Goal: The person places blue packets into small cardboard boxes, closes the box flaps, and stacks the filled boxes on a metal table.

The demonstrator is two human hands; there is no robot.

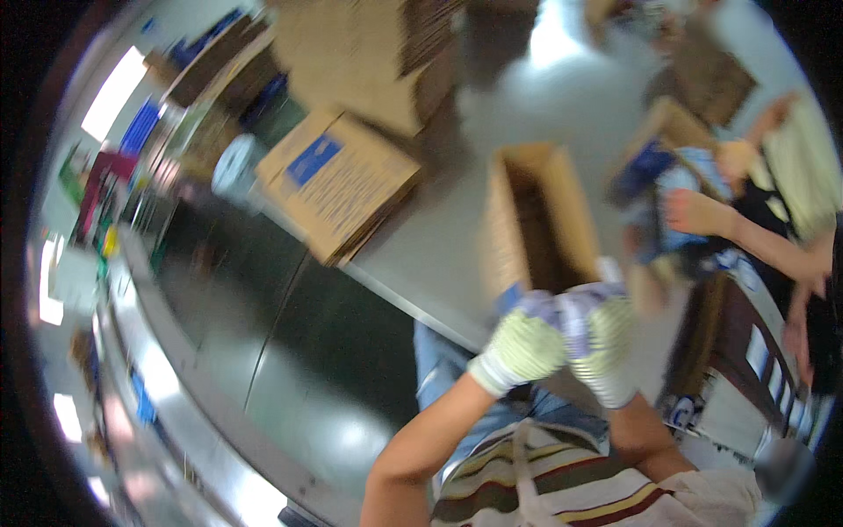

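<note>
Right in front of me an open, narrow cardboard box (pixel 574 215) stands upright on the grey table. Its long walls run away from me and the inside looks dark. My left hand (pixel 527 341), in a pale glove with a purple palm, is closed at the box's near end. Beside it and touching it, my right hand (pixel 599 338), gloved the same way, is closed on that same near end. Both sets of fingers are curled over the cardboard there, with the fingertips blurred and partly hidden. What lies under the hands cannot be seen.
A pile of flat printed cartons (pixel 342 189) lies at the table's left edge, with taller cardboard stacks (pixel 351 61) behind. At right a co-worker's hands (pixel 702 213) handle blue-and-brown boxes. A metal-edged conveyor (pixel 176 395) curves along the left, across the dark floor (pixel 290 369).
</note>
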